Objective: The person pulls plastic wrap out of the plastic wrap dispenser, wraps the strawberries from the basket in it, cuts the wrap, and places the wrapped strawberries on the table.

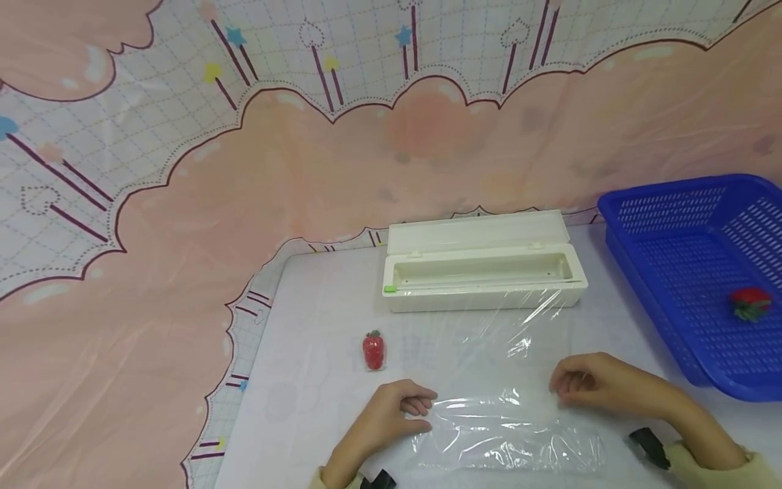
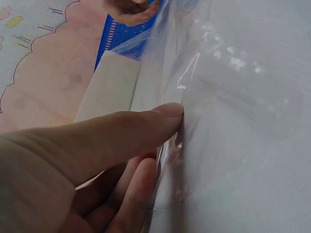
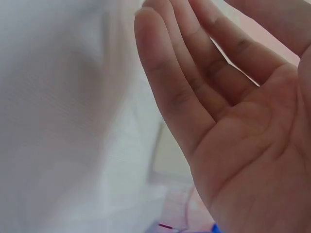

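A sheet of clear cling film (image 1: 489, 414) stretches toward the person from a white cling film dispenser (image 1: 489, 299) with its lid raised. My left hand (image 1: 394, 411) pinches the left side of the film; in the left wrist view the thumb (image 2: 167, 116) presses on its gathered edge. At the film's right side, my right hand (image 1: 601, 384) holds it with thumb and forefinger close together. The right wrist view shows that palm (image 3: 248, 145) and its loosely bent fingers, while the pinching tips are out of frame. A small wrapped strawberry (image 1: 374, 350) lies left of the film.
A blue basket (image 1: 654, 299) stands at the right, holding another strawberry (image 1: 751, 303). Behind the white table (image 1: 318, 299) hangs a pink patterned cloth (image 1: 305, 176). A small green slider (image 1: 389, 289) sits at the dispenser's left end.
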`<state>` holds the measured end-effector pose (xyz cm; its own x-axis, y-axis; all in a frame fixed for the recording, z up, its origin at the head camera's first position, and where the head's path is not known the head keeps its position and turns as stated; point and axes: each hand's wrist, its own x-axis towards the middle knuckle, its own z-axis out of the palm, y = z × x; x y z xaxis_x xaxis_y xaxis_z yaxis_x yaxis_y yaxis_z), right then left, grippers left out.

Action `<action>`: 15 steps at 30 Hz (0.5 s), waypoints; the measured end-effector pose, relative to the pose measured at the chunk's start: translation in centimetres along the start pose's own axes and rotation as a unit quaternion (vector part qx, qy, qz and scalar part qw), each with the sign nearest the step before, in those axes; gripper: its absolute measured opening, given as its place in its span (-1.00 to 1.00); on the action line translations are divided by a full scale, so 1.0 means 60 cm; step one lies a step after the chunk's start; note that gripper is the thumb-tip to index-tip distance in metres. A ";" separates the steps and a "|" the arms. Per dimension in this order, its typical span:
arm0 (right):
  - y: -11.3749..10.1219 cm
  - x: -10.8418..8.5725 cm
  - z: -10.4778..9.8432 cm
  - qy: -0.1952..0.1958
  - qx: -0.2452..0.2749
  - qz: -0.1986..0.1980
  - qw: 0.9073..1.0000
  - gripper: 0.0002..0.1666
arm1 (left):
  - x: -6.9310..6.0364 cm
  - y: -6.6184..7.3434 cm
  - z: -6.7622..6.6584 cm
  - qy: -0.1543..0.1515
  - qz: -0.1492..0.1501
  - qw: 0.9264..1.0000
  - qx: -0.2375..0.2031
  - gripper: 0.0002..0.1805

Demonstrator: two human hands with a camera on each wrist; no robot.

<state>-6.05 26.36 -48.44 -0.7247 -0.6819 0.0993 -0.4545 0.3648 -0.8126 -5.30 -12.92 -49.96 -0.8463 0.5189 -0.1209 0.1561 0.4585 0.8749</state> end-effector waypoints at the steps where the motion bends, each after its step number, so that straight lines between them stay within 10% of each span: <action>1: -0.004 0.000 -0.004 0.007 -0.011 0.001 1.000 -0.86 | -0.001 0.000 0.001 0.001 0.004 1.000 0.008 -0.59; 8: -0.040 -0.007 -0.043 0.054 -0.100 0.024 0.993 -0.83 | -0.006 0.005 0.004 0.005 0.035 0.997 0.073 -0.54; 15: -0.075 -0.019 -0.102 0.080 -0.205 0.121 0.968 -0.78 | -0.005 0.006 0.005 0.004 0.041 0.996 0.078 -0.51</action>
<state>-6.35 29.37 -41.41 -0.8915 -0.4503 0.0495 -0.4056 0.7447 -0.5300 -4.81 -12.70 -49.76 -0.8314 0.5538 -0.0466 0.3025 0.5213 0.7979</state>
